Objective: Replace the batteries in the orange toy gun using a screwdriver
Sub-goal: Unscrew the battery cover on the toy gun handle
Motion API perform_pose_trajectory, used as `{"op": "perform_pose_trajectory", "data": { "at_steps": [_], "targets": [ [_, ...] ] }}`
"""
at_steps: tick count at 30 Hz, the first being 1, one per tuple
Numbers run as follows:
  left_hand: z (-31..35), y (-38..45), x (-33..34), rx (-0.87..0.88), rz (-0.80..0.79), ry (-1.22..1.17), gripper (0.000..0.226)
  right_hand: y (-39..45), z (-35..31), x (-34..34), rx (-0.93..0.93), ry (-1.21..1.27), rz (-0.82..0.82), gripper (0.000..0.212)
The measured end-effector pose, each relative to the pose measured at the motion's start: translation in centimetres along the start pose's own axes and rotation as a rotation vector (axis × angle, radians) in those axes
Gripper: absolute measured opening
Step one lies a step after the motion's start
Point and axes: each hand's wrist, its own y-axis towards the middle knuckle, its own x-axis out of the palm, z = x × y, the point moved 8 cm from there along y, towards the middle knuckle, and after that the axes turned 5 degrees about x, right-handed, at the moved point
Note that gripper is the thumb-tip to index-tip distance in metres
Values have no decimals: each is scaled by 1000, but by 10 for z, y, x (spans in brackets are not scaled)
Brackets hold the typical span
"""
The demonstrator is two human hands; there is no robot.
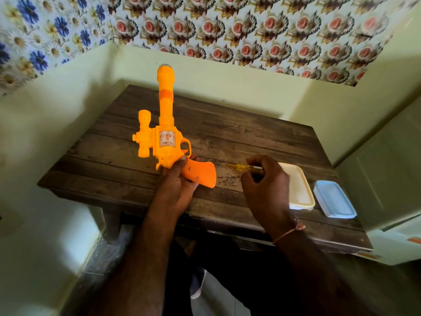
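Note:
The orange toy gun [164,137] is held above the wooden table [250,137], barrel pointing away towards the wall, with a small scope on its left side. My left hand [176,185] grips it at the base of the handle, whose side shows a small screw near the butt. My right hand [265,185] pinches a screwdriver [245,167] with a yellow translucent handle. The screwdriver lies level, its tip towards the gun's handle and a short gap away from it.
A cream plastic box [300,192] and a pale blue lidded box [335,199] sit on the table's right part. Walls enclose the table at the back and on both sides. My legs are under the near edge.

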Motion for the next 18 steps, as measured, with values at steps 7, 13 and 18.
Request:
{"op": "perform_pose_trajectory", "data": {
  "at_steps": [7,13,18],
  "targets": [
    [-1,-3,-1,8,13,-18,68,-21,-41,19,-106,-64,-220,17],
    [-2,-3,-2,4,28,9,60,-21,-48,23,-131,-87,-239,16],
    [-3,0,-2,2,17,-2,72,-25,-56,30,-169,-120,-294,17]
  ]
}}
